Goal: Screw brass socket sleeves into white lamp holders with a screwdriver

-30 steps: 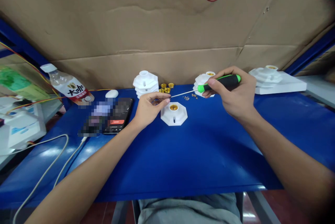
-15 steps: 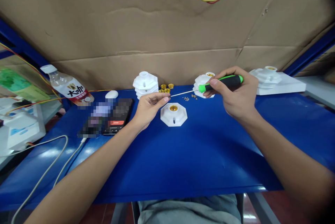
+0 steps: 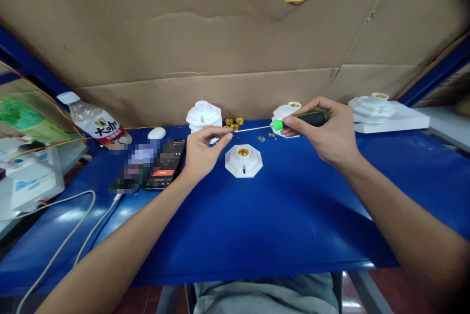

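My right hand point(image 3: 323, 130) is closed round the black and green handle of a screwdriver point(image 3: 257, 129), its shaft pointing left, nearly level. At the other end my left hand point(image 3: 205, 152) pinches thumb and forefinger together by the tip; what lies between them is too small to make out. Below the shaft sits a white octagonal lamp holder point(image 3: 244, 167), upright on the blue table, with a brass-coloured threaded insert point(image 3: 243, 152) in its opening. Neither hand touches it. Small screws point(image 3: 261, 139) lie scattered behind it, close to several loose brass inserts point(image 3: 239, 121).
White lamp holders are stacked at back left point(image 3: 201, 114), with others behind my right hand point(image 3: 290, 110) and on a white box point(image 3: 396, 118). Left are two phones point(image 3: 167, 162), a white oval case point(image 3: 156, 133), a bottle point(image 3: 97, 121) and a cable point(image 3: 93, 235). Cardboard point(image 3: 220, 40) walls the back.
My right hand and the screwdriver have shifted slightly left. The left fingers have stayed at the tip, moving a little left with it. The lamp holder has not moved.
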`<state>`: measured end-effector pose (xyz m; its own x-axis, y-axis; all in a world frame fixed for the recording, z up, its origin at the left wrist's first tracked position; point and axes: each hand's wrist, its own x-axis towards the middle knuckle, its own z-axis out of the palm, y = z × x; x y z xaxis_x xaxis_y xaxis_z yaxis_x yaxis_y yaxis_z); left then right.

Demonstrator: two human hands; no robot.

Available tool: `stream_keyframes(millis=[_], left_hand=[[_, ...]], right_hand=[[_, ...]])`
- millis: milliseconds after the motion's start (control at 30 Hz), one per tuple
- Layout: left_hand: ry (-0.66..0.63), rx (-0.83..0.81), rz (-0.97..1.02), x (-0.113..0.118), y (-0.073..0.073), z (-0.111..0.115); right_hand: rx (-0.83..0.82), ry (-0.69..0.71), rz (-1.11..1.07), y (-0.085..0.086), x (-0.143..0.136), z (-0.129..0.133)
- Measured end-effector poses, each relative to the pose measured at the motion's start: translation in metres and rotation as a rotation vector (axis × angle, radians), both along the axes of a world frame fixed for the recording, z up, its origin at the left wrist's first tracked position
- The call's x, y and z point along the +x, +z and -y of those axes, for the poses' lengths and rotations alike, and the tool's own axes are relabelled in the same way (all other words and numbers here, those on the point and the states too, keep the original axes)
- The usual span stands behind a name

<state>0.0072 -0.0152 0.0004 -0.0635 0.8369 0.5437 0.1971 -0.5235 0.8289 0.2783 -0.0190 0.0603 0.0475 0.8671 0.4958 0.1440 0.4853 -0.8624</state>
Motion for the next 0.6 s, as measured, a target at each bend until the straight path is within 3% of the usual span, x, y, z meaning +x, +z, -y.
stream_keyframes(millis=[500,600], left_hand=[[-0.082,-0.015,-0.070,-0.002,-0.003,-0.004],[-0.062,0.024,-0.034,-0.003,0.008,0.001]], right_hand=[[0.002,0.032,-0.023,-0.003,0.001,-0.005],[0.000,0.044,-0.099,-0.008,0.006,-0.013]])
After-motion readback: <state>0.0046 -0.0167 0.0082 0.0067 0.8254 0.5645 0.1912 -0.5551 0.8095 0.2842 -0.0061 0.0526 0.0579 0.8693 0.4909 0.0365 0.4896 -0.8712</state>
